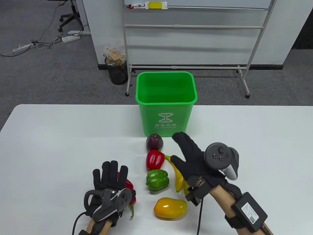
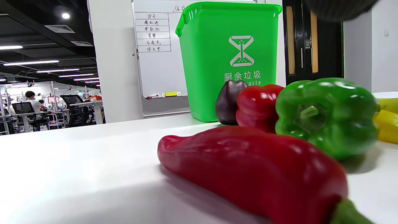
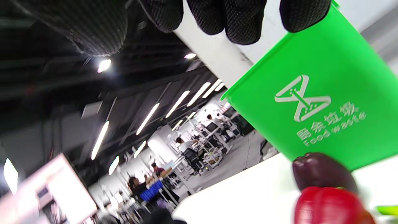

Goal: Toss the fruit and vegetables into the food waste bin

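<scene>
Fingers (image 1: 111, 171) flat over long red pepper (image 2: 248, 168); right hand (image 1: 193, 161) splayed above banana (image 1: 179, 182)

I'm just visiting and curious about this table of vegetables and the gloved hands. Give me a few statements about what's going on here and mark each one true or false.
1. The green bin already holds a pepper. False: what shows of its inside is bare.
2. The left hand lies over a long red pepper. True.
3. The right hand is clenched in a fist. False: its fingers are spread open above the banana.
4. The purple pepper is the item nearest the bin. True.
5. The mango lies in front of the green pepper, toward the person. True.
6. The red bell pepper is in the right hand. False: it sits on the table.
</scene>
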`<action>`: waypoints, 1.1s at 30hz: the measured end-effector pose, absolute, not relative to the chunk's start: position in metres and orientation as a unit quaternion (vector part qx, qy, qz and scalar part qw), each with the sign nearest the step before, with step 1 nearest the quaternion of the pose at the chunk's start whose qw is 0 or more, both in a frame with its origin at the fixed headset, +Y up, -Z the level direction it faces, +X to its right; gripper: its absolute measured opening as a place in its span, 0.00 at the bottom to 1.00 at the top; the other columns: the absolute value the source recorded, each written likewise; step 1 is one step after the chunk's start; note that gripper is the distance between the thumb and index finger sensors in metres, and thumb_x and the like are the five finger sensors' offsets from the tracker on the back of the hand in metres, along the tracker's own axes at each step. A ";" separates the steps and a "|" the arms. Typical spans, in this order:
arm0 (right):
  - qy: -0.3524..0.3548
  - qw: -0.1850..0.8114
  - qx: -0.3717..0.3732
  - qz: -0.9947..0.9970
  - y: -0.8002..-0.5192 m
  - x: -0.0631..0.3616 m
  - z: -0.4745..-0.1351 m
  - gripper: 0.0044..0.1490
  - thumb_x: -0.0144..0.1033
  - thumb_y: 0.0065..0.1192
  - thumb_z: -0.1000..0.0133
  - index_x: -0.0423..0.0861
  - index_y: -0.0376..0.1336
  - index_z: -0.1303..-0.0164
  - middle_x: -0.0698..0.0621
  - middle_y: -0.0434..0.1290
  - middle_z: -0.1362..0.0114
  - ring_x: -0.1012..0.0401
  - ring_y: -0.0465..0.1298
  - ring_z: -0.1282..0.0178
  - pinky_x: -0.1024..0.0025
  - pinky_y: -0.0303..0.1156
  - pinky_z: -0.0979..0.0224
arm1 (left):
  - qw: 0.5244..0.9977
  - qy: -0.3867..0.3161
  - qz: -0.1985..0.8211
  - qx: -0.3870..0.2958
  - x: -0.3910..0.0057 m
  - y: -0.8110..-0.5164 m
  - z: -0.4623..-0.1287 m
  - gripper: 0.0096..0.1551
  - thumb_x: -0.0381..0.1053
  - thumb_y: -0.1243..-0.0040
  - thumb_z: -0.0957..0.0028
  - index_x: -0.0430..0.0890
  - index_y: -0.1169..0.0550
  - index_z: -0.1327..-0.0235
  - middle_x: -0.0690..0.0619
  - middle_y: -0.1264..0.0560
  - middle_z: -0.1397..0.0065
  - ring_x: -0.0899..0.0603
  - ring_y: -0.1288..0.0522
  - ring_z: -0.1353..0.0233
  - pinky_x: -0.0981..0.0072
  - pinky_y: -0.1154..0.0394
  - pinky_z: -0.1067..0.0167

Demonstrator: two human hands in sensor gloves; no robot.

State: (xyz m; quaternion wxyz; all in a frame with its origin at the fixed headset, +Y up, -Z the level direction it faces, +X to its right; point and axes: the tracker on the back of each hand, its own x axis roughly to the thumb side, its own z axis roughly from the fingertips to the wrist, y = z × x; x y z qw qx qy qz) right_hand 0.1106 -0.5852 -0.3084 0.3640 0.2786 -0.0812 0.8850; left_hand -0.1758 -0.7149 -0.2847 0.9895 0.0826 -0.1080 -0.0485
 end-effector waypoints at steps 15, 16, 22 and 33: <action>-0.001 -0.025 0.428 0.904 -0.738 0.071 -0.237 0.52 0.54 0.69 0.54 0.65 0.47 0.21 0.47 0.44 0.14 0.44 0.53 0.13 0.34 0.52 0.19 | 0.990 -0.112 -0.054 0.071 -0.172 -0.718 -0.285 0.58 0.74 0.51 0.60 0.47 0.52 0.23 0.35 0.65 0.19 0.23 0.61 0.19 0.20 0.59 0.31; 0.006 -0.034 0.424 0.905 -0.742 0.070 -0.238 0.53 0.55 0.69 0.54 0.65 0.45 0.20 0.48 0.44 0.14 0.44 0.53 0.13 0.34 0.51 0.19 | 0.990 -0.113 -0.055 0.071 -0.171 -0.718 -0.285 0.58 0.74 0.51 0.60 0.46 0.52 0.23 0.35 0.65 0.19 0.23 0.61 0.19 0.20 0.59 0.31; 0.016 -0.048 0.414 0.909 -0.755 0.067 -0.244 0.58 0.54 0.73 0.55 0.66 0.42 0.21 0.51 0.45 0.14 0.45 0.57 0.14 0.36 0.54 0.19 | 0.990 -0.115 -0.053 0.069 -0.172 -0.718 -0.285 0.58 0.74 0.51 0.60 0.47 0.52 0.23 0.35 0.65 0.19 0.23 0.60 0.19 0.20 0.58 0.31; 0.012 -0.052 0.430 0.901 -0.758 0.056 -0.236 0.59 0.47 0.75 0.56 0.63 0.43 0.21 0.49 0.49 0.16 0.45 0.64 0.18 0.41 0.61 0.22 | 0.990 -0.118 -0.052 0.064 -0.175 -0.718 -0.286 0.57 0.73 0.51 0.60 0.46 0.51 0.23 0.35 0.64 0.19 0.23 0.60 0.19 0.20 0.57 0.30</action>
